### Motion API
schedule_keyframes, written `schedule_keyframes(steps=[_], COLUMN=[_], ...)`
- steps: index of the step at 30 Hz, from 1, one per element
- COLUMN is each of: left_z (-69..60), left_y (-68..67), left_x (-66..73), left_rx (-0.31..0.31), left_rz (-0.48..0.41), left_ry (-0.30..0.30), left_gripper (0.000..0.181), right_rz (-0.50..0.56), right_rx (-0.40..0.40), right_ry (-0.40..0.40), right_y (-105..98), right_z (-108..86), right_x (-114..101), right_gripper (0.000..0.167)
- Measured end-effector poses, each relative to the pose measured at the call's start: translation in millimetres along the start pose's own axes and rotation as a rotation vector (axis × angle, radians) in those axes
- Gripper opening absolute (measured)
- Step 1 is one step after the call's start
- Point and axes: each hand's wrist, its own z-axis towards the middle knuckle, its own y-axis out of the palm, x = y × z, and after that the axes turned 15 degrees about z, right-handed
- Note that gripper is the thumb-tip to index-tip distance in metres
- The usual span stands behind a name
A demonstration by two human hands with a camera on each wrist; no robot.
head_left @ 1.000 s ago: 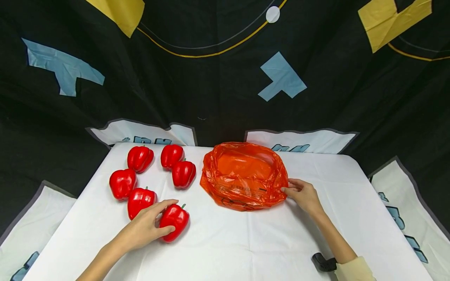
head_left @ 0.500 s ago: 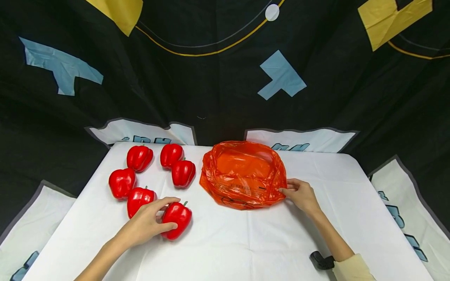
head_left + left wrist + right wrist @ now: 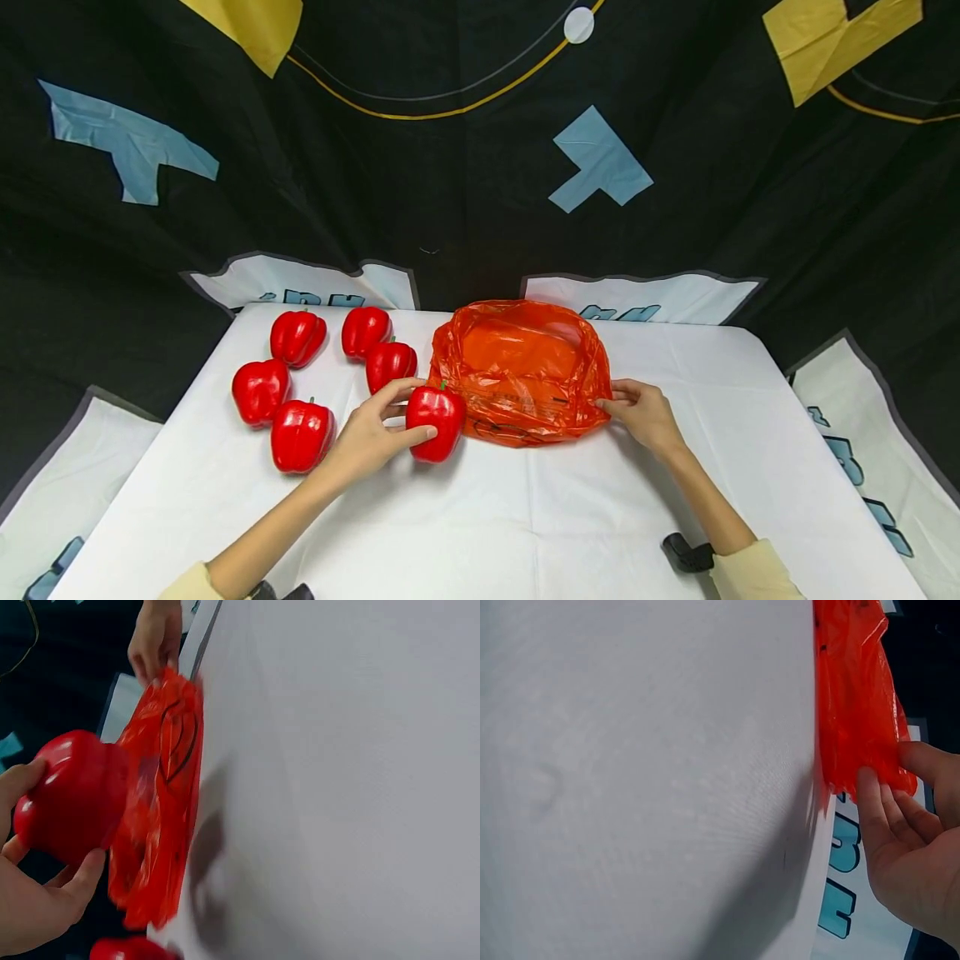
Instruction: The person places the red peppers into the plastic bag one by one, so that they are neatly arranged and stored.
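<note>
My left hand (image 3: 375,435) grips a red bell pepper (image 3: 437,423) with a green stem, fingers and thumb on its two sides. In the left wrist view the held pepper (image 3: 73,796) hangs above the table, beside an orange-red plastic bag (image 3: 161,799). The bag (image 3: 517,371) lies with its mouth spread at the middle back of the table. At the bag's right edge my right hand (image 3: 647,418) pinches the plastic between thumb and fingers, as the right wrist view shows around the bag's corner (image 3: 862,720).
Several more red bell peppers (image 3: 302,437) lie on the left part of the white-covered table (image 3: 570,517). A black curtain (image 3: 465,200) with blue and yellow shapes stands behind. Black wrist devices (image 3: 686,553) show near both sleeves.
My left hand has lifted the bell pepper off the table and carried it right and back, up to the bag's left front edge. The right hand stays at the bag's edge.
</note>
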Motion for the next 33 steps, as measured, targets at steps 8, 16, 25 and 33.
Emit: schedule_keyframes(steps=[8,16,25,33], left_z=[33.5,64.2,91.2,113.5], left_y=[27.1,49.8,70.9,87.4], left_x=[24.0,43.8,50.8,54.1], left_rx=[0.036,0.020,0.030,0.036], left_rz=[-0.104,-0.149,-0.178,-0.214], left_ry=[-0.012,-0.015,0.002,-0.008], left_gripper=[0.062,0.063,0.060,0.061], right_rz=[-0.011,-0.016,-0.021,-0.018], right_rx=[-0.017,-0.024,-0.042,-0.048], right_ry=[0.016,0.019,0.000,0.012], right_y=[-2.7,-5.2,-6.0,-7.4], right_z=[1.7,4.6,7.7,8.4], right_x=[-2.8,0.0,1.2,0.1], right_gripper=[0.040,0.040,0.042,0.041])
